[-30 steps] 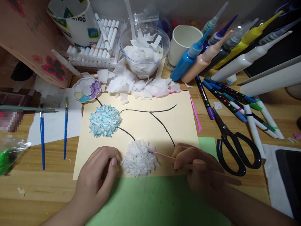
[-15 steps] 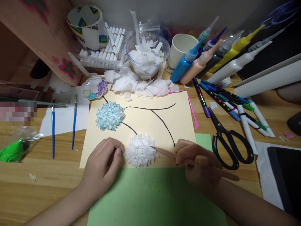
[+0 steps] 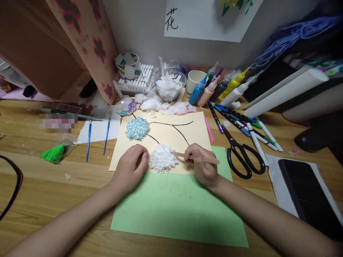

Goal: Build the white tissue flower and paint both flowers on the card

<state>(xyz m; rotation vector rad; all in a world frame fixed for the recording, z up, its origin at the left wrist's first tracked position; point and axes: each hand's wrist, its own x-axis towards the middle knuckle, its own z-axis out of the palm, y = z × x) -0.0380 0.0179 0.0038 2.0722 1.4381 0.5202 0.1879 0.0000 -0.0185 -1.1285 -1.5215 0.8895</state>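
My right hand grips a thin wooden stick like a pen, its tip touching the right edge of a white tissue-paper flower. My left hand rests curled on the cream paper with its fingertips pressed at the flower's left edge. A blue-tinted tissue flower sits further up the cream sheet, joined by black drawn stems. A green sheet lies under the cream one, towards me.
Black scissors and several markers lie to the right. Paint bottles, a white cup, a bowl of white paper scraps and a palette stand at the back. Two blue brushes lie left; a dark tablet sits right.
The view has pulled back and tilted up, so the wall and more of the desk show. Both hands stay at the white flower, the stick tip still at its right edge.
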